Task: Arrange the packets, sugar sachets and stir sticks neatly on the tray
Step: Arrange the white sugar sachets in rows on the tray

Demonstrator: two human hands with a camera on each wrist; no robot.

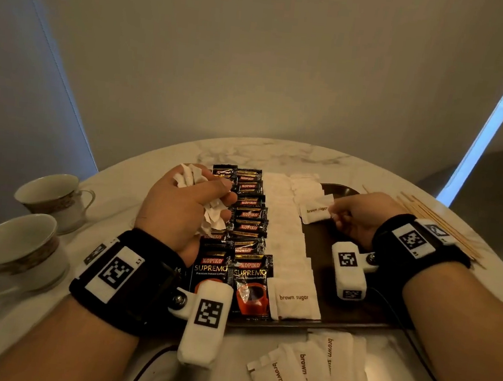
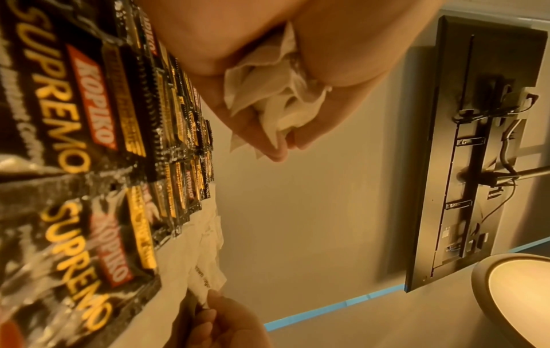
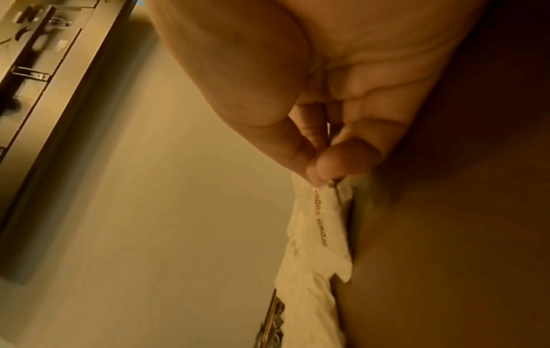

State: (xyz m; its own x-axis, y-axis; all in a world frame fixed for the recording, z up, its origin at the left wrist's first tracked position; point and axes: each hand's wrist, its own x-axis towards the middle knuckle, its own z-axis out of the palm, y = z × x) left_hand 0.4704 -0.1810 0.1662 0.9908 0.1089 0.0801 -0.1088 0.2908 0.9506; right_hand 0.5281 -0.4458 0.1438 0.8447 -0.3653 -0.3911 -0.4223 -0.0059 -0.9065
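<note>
Marble-patterned and round, the table (image 1: 278, 159) carries a dark brown tray (image 1: 339, 317) at its middle. On the tray's left part two columns of black coffee packets (image 1: 249, 215) lie overlapped like shingles, each printed "KOPIKO" in white on a red band; the two nearest packets also read "SUPREMO" in gold with "Premium Instant Coffee" beneath and show a red cup. Just right of them runs a column of white sugar sachets (image 1: 287, 247), the nearest one marked "brown sugar", and a second, shorter column begins at the tray's far end. The tray's right part is bare dark surface. Off the tray, at the near table edge, a loose fan of sachets (image 1: 314, 374) with the same "brown sugar" print lies on the marble. Two white teacups (image 1: 27, 244) with patterned gold bands stand on saucers at the left edge. Thin wooden stir sticks (image 1: 436, 222) lie in a bunch on the table beyond the right wrist, off the tray. Both wrists wear black bands with square black-and-white markers. The left hand (image 1: 180, 207) hovers over the coffee packets, its fingers curled tight round a crumpled wad of white paper (image 2: 273, 103). The right hand (image 1: 362, 217) pinches one "brown sugar" sachet (image 1: 316, 212) by its edge between thumb and fingertips, at the near end of the shorter column.
</note>
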